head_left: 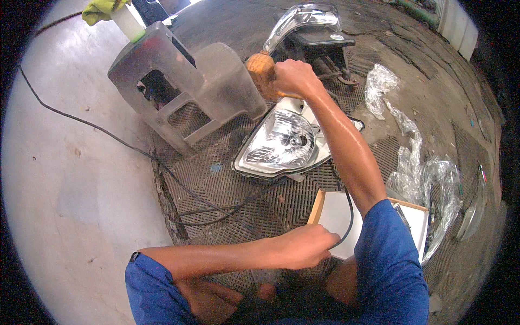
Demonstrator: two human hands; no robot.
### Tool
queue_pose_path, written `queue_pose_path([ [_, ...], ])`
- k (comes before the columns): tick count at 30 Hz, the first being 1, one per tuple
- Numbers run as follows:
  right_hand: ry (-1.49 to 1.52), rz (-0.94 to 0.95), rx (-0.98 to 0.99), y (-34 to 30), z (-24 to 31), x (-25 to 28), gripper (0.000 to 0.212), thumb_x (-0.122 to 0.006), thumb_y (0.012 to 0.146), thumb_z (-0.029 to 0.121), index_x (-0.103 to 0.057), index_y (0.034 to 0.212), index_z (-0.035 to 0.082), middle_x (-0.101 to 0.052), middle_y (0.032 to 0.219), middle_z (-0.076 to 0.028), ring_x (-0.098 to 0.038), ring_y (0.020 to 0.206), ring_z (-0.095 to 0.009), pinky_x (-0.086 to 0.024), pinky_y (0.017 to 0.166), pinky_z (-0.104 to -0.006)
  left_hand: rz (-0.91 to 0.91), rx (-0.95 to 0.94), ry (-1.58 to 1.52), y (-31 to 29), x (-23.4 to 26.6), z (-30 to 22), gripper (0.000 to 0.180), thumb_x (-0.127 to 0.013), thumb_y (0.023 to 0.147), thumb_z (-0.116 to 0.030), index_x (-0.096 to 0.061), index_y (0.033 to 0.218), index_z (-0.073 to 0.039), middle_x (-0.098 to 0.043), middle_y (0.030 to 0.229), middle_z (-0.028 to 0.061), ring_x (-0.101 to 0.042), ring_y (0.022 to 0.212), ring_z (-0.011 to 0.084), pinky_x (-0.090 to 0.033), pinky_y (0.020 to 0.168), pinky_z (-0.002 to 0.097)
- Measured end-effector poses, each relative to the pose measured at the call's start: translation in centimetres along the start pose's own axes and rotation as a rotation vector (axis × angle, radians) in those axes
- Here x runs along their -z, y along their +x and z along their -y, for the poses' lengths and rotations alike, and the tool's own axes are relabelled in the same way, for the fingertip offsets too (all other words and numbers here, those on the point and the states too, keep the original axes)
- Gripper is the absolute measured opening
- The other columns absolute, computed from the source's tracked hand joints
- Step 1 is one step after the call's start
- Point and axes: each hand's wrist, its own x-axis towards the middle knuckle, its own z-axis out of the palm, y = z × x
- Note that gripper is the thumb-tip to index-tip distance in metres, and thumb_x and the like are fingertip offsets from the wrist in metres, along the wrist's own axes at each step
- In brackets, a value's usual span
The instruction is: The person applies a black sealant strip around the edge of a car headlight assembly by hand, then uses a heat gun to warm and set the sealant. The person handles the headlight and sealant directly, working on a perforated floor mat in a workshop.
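My right hand is stretched far forward, its fingers closed round an orange tool beside the grey plastic chair. Most of that tool's grip is hidden by the hand, so its exact kind is unclear. Below it a car headlight housing with a bright reflector and white rim lies on the matted floor. Nearer my body, my left hand is closed on a black cord that curves up toward the headlight. A clear headlight lens rests on a small black stand at the far side.
The worn grey plastic chair stands at left, with a yellow-green cloth above it. An open cardboard box with a white inside sits under my right arm. Crumpled clear plastic lies at right. Another cable crosses from the pale surface.
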Motion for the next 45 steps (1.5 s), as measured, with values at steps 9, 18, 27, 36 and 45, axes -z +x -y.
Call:
queue_pose_path([
  [9,0.028,-0.004,-0.077,-0.2,-1.3,0.8,0.04,-0.073,0.08,0.034,-0.073,0.1,0.0,-0.072,0.1,-0.024,-0.07,0.094,-0.041,-0.056,0.082,-0.0482,0.053,-0.011,0.001,0.3,0.2,0.1,0.025,-0.065,0.089,-0.013,-0.061,0.107,0.004,-0.066,0.084,0.0288,-0.066,0.088,0.0464,-0.053,0.077,0.0548],
  [18,0.057,-0.039,-0.13,-0.8,-2.2,1.2,0.044,-0.074,0.081,0.039,-0.073,0.1,-0.001,-0.072,0.1,-0.023,-0.07,0.095,-0.04,-0.056,0.082,-0.0478,0.052,-0.018,0.022,0.5,-0.1,0.1,0.029,-0.065,0.089,-0.014,-0.061,0.111,0.005,-0.067,0.086,0.0281,-0.066,0.088,0.0456,-0.053,0.077,0.0544],
  [27,0.035,-0.066,-0.139,-1.5,-3.1,1.8,0.041,-0.073,0.08,0.036,-0.074,0.098,-0.001,-0.072,0.099,-0.023,-0.071,0.094,-0.039,-0.057,0.081,-0.0474,0.05,-0.011,0.001,0.7,-0.2,-0.1,0.032,-0.066,0.088,-0.014,-0.062,0.113,0.006,-0.067,0.088,0.0286,-0.067,0.088,0.0457,-0.053,0.078,0.0536],
  [36,0.025,-0.071,-0.157,-1.8,-3.1,2.2,0.038,-0.072,0.078,0.033,-0.074,0.097,0.0,-0.073,0.098,-0.023,-0.072,0.092,-0.038,-0.057,0.081,-0.0464,0.042,-0.038,-0.001,0.9,-0.5,-0.1,0.03,-0.067,0.087,-0.013,-0.062,0.11,0.005,-0.067,0.086,0.0291,-0.066,0.088,0.0463,-0.053,0.077,0.0538],
  [45,0.055,-0.084,-0.12,-0.9,-2.6,1.0,0.046,-0.075,0.071,0.04,-0.075,0.096,0.001,-0.073,0.093,-0.022,-0.072,0.089,-0.038,-0.058,0.079,-0.0458,0.047,-0.024,0.005,0.9,-0.1,-0.4,0.027,-0.065,0.088,-0.013,-0.062,0.109,0.004,-0.066,0.083,0.0288,-0.066,0.085,0.0466,-0.053,0.075,0.0544],
])
